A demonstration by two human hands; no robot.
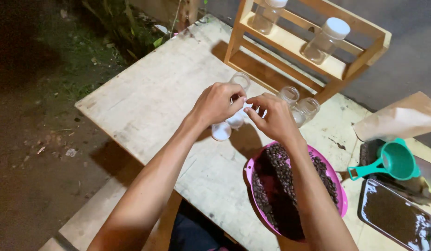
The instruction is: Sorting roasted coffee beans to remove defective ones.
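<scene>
My left hand (218, 103) and my right hand (272, 116) meet above the wooden table (150, 97), fingertips pinched together over something small and white that the fingers mostly hide. Just below them lie two white round lids (221, 131). A clear open jar (240, 80) stands behind my left hand. Two more clear jars (299, 104) stand behind my right hand. Under my right forearm sits a pink bowl (340, 186) filled with dark coffee beans.
A wooden rack (289, 44) at the back holds two white-capped jars (328, 39). At the right are a brown paper bag (401, 118), a green funnel (394, 161) and a dark tray of brown powder (394, 218). The table's left edge drops to dark ground.
</scene>
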